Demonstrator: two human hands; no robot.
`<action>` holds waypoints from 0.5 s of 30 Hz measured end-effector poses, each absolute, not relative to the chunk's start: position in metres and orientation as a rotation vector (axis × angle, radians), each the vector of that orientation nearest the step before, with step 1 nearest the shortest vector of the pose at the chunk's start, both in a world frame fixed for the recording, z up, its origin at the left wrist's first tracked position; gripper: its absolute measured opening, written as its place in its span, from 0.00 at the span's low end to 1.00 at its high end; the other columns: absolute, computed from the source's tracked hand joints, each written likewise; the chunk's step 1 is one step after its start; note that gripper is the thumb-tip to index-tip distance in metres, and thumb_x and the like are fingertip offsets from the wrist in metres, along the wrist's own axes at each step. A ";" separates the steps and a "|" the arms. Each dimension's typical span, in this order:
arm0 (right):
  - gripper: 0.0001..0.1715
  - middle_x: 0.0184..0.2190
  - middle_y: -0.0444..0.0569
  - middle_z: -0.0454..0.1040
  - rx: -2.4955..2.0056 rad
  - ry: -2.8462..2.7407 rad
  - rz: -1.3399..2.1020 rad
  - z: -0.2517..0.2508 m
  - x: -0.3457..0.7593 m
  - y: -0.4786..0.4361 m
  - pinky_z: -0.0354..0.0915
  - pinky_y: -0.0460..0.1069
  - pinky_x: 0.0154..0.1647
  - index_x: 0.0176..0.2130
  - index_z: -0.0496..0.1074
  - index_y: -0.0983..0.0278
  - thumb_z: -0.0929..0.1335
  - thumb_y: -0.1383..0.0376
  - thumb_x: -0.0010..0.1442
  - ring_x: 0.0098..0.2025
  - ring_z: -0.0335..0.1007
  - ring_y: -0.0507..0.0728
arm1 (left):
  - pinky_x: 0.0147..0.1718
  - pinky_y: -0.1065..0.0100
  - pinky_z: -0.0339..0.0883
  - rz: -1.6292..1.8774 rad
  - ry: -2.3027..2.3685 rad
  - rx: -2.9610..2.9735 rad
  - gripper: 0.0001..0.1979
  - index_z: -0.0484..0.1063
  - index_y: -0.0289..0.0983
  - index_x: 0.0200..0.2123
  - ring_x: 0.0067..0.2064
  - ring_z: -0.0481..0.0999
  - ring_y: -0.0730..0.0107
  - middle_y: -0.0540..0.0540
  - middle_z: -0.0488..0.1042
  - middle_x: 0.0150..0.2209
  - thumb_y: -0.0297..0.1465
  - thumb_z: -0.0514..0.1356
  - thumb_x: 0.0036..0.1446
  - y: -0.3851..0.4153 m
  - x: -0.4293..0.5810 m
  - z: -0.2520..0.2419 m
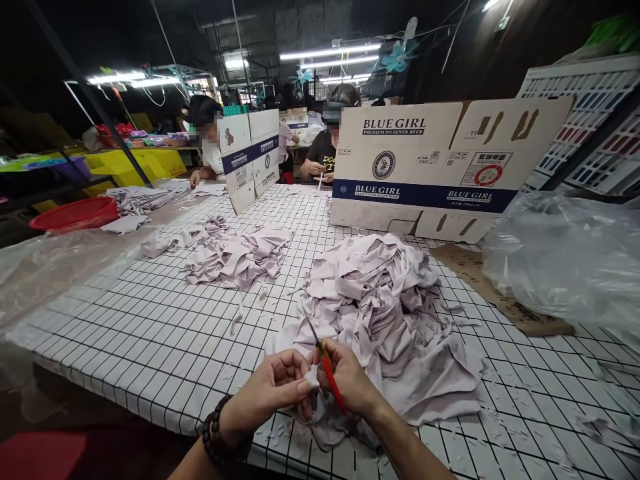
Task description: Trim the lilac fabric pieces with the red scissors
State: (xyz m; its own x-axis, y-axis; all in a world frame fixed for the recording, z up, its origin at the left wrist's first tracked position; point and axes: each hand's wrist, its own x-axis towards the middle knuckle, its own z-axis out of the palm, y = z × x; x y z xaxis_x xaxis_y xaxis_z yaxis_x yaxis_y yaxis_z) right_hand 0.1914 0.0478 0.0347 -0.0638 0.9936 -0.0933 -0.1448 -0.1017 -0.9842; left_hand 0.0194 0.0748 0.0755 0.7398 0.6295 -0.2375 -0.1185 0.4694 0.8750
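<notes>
- you face a table [150,333] under a white cover ruled in black, in a dim room lit by tube lights [330,52].
- a cardboard panel [425,167] marked "blue girl" stands across the far side; a smaller panel [253,157] stands to its left, and a person in a black shirt [325,148] shows between them.
- a red basket [75,215] sits at far left; a transparent plastic bag [570,253] bulges at right, beside brown paper [500,300].
- the fabric heap [380,300] before you is pale mauve, crumpled and loose; a smaller heap [240,257] lies beyond, leftward.
- your left hand [280,383] pinches a fabric piece [313,375] at the big heap's near edge.
- your right hand [353,380] is closed round red-handled scissors [327,370], tip pointing away from you.
</notes>
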 end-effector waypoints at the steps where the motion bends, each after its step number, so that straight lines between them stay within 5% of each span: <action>1: 0.14 0.20 0.36 0.64 -1.159 -1.074 1.357 0.037 0.194 0.051 0.55 0.44 0.22 0.27 0.63 0.61 0.73 0.64 0.44 0.21 0.57 0.48 | 0.25 0.72 0.69 0.499 0.603 0.984 0.19 0.66 0.35 0.30 0.23 0.76 0.71 0.49 0.75 0.21 0.39 0.72 0.47 0.074 0.020 0.075; 8: 0.14 0.21 0.35 0.61 -1.222 -1.069 1.096 0.107 0.236 0.062 0.51 0.43 0.21 0.29 0.64 0.61 0.74 0.66 0.46 0.21 0.52 0.47 | 0.31 0.72 0.71 0.675 0.732 0.895 0.21 0.68 0.34 0.27 0.30 0.80 0.69 0.44 0.81 0.27 0.40 0.74 0.43 0.061 0.051 0.063; 15: 0.07 0.25 0.41 0.67 -1.418 -1.621 0.998 0.132 0.220 0.011 0.57 0.46 0.24 0.27 0.65 0.60 0.66 0.71 0.51 0.25 0.60 0.52 | 0.27 0.72 0.71 0.897 0.731 0.509 0.25 0.67 0.36 0.38 0.29 0.80 0.69 0.47 0.81 0.31 0.41 0.73 0.42 0.060 0.086 0.068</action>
